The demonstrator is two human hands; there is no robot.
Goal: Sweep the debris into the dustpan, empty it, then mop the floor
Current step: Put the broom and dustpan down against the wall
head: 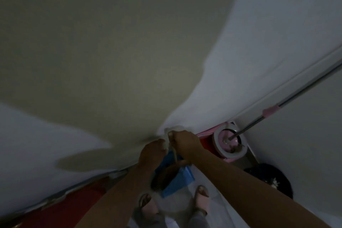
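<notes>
The view is dim and blurred. A blue dustpan (178, 181) hangs tilted above my feet, close to the wall corner, with something dark brown (162, 176) lying in it. My left hand (152, 153) is closed on the dustpan's upper left part. My right hand (184, 142) is just above it, pinching a thin pale cord or handle (173, 151) that runs down to the dustpan. To the right a mop (262, 116), with a metal pole and a pink collar, stands with its head in a pink and white bucket (219, 141).
Pale walls meet in a corner right in front of my hands. A black bin bag (266, 177) sits on the floor at the right, below the bucket. Something red (74, 203) lies along the wall base at the lower left. My sandalled feet (201, 197) stand on a light floor.
</notes>
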